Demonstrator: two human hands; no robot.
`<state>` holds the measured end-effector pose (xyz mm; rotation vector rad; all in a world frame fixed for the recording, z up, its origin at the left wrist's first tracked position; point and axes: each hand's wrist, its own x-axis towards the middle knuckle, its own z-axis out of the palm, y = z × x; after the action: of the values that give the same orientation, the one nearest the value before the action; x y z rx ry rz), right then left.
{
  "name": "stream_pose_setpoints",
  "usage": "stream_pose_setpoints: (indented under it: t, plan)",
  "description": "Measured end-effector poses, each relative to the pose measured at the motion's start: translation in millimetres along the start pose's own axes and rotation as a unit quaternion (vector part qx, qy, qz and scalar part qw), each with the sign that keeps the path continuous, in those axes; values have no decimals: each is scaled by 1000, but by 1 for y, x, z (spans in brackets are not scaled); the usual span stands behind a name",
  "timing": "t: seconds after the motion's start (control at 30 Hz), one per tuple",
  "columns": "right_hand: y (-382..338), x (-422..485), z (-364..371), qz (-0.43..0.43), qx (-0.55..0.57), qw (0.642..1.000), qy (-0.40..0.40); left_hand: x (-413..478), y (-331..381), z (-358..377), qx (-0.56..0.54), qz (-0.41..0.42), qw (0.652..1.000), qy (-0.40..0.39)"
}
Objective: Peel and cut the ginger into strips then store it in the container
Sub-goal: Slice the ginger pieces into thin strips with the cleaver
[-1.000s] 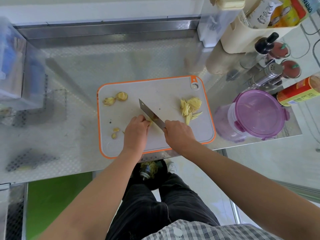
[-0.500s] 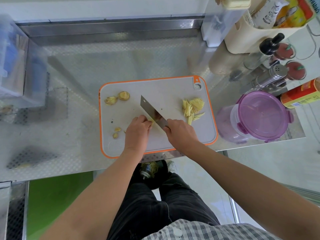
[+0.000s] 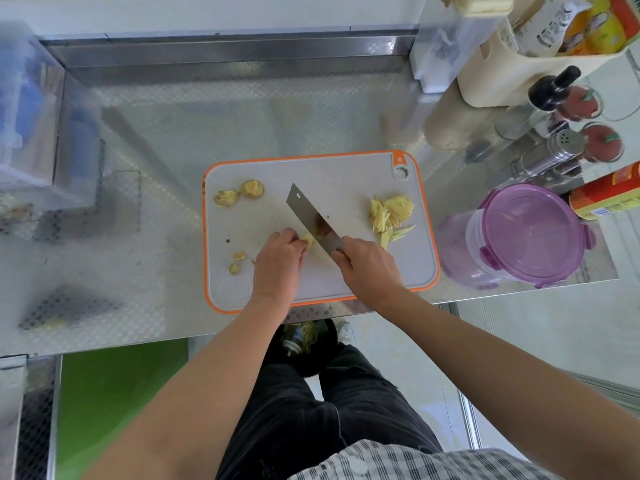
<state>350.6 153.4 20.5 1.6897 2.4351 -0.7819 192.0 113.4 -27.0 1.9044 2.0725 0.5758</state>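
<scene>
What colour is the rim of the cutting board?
Orange, around a pale grey cutting board; head view.

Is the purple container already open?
No, the purple lid sits closed on the container, right of the cutting board.

A: How many boards and blades?
B: One cutting board, one knife.
A: Hands?
B: Two: left hand, right hand.
A: Ginger?
B: One ginger lump, two ginger offcuts, one heap of strips.
A: Vessels?
B: One purple-lidded container, two red-topped jars, one steel shaker.
</scene>
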Motion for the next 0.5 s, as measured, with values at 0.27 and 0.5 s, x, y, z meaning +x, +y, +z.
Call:
stream_pose_setpoints:
  t: [0.27, 0.5]
  plan:
    - [-11, 6, -5, -8, -51, 998, -32, 1, 1, -1, 3, -4, 1000, -1]
    - [-10, 7, 7, 2, -29, 999, -13, -1, 1, 0, 1, -12, 1000, 1]
